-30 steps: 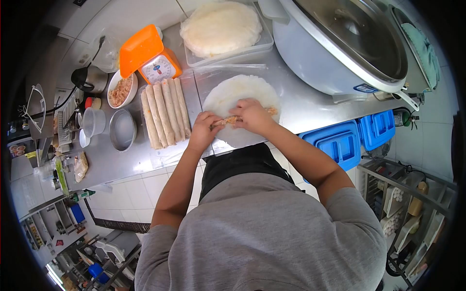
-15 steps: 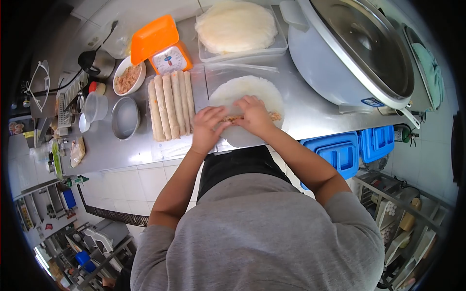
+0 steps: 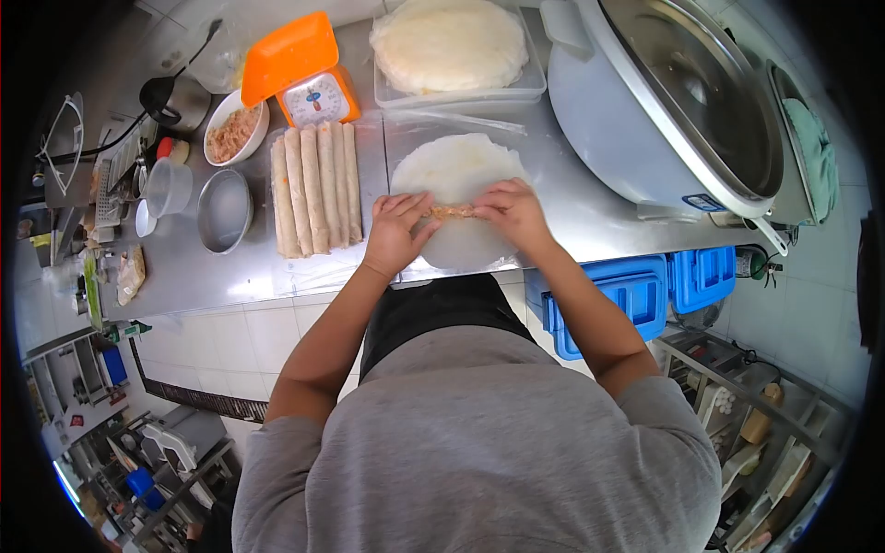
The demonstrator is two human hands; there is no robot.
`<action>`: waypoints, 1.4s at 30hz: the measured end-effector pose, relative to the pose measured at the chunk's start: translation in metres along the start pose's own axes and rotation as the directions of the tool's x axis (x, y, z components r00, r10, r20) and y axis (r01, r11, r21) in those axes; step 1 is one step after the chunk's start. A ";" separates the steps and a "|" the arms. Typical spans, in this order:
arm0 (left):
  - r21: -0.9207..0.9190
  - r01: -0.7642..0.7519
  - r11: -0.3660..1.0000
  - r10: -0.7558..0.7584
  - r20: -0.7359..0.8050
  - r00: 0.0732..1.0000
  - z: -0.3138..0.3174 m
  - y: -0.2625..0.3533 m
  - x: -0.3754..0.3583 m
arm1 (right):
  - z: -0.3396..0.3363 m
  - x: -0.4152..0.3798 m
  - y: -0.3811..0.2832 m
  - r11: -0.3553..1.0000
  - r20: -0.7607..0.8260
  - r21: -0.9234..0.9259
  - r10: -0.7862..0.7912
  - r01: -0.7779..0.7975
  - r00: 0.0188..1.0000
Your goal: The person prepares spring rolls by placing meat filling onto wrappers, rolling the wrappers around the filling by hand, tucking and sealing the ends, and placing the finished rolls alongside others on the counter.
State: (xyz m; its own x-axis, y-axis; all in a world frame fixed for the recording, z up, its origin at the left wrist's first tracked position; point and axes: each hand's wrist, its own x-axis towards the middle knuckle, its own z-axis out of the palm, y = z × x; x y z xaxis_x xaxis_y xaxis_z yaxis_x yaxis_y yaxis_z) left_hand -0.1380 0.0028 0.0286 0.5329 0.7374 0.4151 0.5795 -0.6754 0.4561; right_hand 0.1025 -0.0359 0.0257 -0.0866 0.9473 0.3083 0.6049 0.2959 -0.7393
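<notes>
A thin round white wrapper [image 3: 456,161] lies flat on the steel table, with a strip of pinkish minced filling [image 3: 454,212] across its middle. My left hand [image 3: 398,232] is closed at the strip's left end, thumb and fingertips pressed to it. At the right end, the fingers of my right hand [image 3: 516,217] are closed on the filling and hide that end. Several long pale rolls [image 3: 318,189] lie side by side on a plastic sheet left of the wrapper.
Behind the wrapper stands a clear tray [image 3: 461,100] with stacked wrappers. An orange scale [image 3: 318,97], a bowl of filling [image 3: 237,134] and a round metal tin [image 3: 225,210] are at left. A large lidded cooker [image 3: 636,120] stands at right; blue lidded bins [image 3: 618,300] are below the edge.
My right hand has moved right, from the middle of the filling to its right end. My left hand stays at the left end. The strip looks shorter, and the view has shifted slightly.
</notes>
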 end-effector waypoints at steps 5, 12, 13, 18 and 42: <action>-0.099 -0.089 0.991 0.090 -0.001 0.996 0.043 0.009 0.006 | -0.006 -0.016 0.018 0.994 0.096 -0.110 0.029 -0.018 0.995; -0.161 -0.161 0.974 0.170 0.044 0.985 0.059 0.016 0.016 | -0.009 -0.022 0.026 0.998 0.156 -0.054 0.042 -0.034 0.987; -0.173 -0.188 0.967 0.200 0.060 0.978 0.059 0.018 0.018 | -0.011 -0.023 0.024 0.995 0.143 -0.103 0.023 -0.008 0.990; -0.179 -0.082 0.980 0.095 0.064 0.993 0.023 0.033 0.020 | -0.036 -0.038 0.009 0.963 0.019 -0.271 -0.007 0.012 1.000; 0.181 0.216 0.960 -0.250 0.198 0.948 0.018 -0.017 0.048 | -0.008 -0.010 0.012 0.889 -0.388 -0.432 -0.035 -0.148 0.921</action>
State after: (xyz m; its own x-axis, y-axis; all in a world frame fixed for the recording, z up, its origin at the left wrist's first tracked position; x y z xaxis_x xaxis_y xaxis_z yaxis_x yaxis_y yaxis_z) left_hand -0.1113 0.0499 0.0264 0.4823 0.8673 0.1231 0.7824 -0.4897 0.3847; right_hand 0.1175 -0.0425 0.0184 0.2059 0.8148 0.5419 0.8931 0.0698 -0.4444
